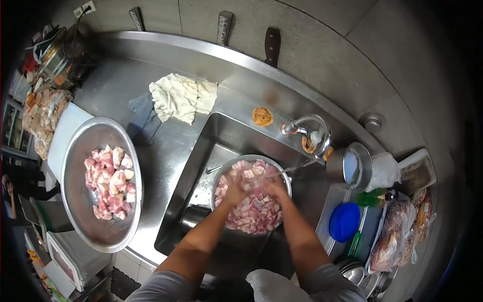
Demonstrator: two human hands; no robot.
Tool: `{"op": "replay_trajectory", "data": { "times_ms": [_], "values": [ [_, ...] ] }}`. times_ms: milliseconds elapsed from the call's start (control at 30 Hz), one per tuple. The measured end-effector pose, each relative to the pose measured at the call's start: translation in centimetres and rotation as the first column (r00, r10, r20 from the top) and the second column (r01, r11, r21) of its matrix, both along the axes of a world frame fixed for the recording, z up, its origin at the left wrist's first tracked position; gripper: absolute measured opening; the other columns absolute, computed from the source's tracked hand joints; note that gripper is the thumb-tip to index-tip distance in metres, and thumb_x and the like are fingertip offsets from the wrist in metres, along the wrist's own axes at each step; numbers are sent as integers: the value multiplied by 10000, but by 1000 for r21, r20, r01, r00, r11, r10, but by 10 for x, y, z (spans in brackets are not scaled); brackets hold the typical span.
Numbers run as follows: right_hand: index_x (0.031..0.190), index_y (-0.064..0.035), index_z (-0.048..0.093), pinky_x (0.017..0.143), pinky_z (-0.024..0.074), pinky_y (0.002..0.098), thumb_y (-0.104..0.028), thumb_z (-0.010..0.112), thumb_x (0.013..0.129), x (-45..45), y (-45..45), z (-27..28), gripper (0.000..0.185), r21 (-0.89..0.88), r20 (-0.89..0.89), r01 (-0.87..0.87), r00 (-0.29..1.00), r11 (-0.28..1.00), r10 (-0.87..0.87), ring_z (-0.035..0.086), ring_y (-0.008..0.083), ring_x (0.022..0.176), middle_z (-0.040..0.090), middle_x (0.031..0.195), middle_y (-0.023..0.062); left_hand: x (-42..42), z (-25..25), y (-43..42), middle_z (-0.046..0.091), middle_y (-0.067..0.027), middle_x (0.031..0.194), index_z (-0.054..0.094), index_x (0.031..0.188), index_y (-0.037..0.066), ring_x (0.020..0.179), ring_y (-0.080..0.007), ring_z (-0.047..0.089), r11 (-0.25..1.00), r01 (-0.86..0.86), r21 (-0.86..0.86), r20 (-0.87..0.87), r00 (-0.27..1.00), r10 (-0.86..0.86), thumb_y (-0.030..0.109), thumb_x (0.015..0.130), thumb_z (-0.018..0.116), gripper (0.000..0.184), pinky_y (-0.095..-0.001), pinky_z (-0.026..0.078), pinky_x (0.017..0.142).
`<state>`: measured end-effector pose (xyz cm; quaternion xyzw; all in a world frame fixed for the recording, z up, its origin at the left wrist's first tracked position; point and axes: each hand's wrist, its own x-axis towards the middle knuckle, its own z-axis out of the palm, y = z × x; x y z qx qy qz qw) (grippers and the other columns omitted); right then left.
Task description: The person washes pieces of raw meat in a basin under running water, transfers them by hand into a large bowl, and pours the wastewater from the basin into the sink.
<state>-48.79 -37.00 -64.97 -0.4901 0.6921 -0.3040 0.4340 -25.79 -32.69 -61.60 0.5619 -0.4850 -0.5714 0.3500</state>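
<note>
A round metal bowl [215, 187] full of pink meat pieces [254, 214] sits inside the steel sink [173, 214]. My left hand [234, 190] is in the bowl at its left side, among the meat. On the right side of the same bowl my right hand [273, 187] touches the meat too. The fingers of both hands are blurred and partly hidden, so what they grip cannot be made out. Water runs from the faucet [308, 132] towards the bowl. Left of the sink, a large metal basin [74, 201] holds more meat chunks [108, 176].
Behind the sink lie a cream cloth [178, 98] and a scouring pad [262, 116]. A metal pot [357, 166], a blue lid [345, 222] and bagged meat [395, 236] are at the right. Knife handles [272, 44] stand along the back edge. A person [30, 183] is at the far left.
</note>
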Motion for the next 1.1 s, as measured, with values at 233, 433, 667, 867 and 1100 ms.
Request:
{"op": "replay_trajectory", "data": {
  "times_ms": [233,433,667,867,1100],
  "values": [
    [1187,-91,736,872,536,364,-331,777,886,48,21,68,387,270,-212,-529,782,804,586,684,186,960,752,1080,95,-2,-36,5,640,-178,1325,571,1377,-21,1156,-239,632,946,312,-86,-47,947,-317,39,672,806,745,-365,527,967],
    [1280,-92,678,859,549,335,-263,836,830,-11,-16,84,506,195,100,-541,841,818,532,685,178,952,739,1078,75,32,63,-36,601,-219,1386,522,1426,17,1328,-337,538,911,406,-72,314,876,-366,149,659,863,849,-405,463,1088],
    [1517,-39,444,1082,450,377,-313,850,797,14,-3,-16,870,31,-468,-468,774,883,427,459,314,1395,448,1513,212,-2,3,-47,542,-311,1422,209,1618,47,1520,-374,268,832,525,181,620,595,-511,112,631,809,1157,-361,325,1217],
    [1434,-20,541,1016,499,323,-157,793,891,-18,26,75,615,211,319,-638,761,741,564,608,159,1175,646,1338,71,10,73,-13,614,-253,1273,393,1525,85,1175,-299,628,812,584,-18,2,812,-584,52,661,807,959,-392,509,985],
    [1485,-73,469,1022,508,379,-243,895,784,-33,-7,115,838,452,309,-269,942,850,134,594,227,1229,574,1413,115,31,68,-42,370,-303,1548,242,1609,136,1420,-462,400,869,480,117,440,759,-479,203,599,926,1222,-454,382,1172]
  ]
}}
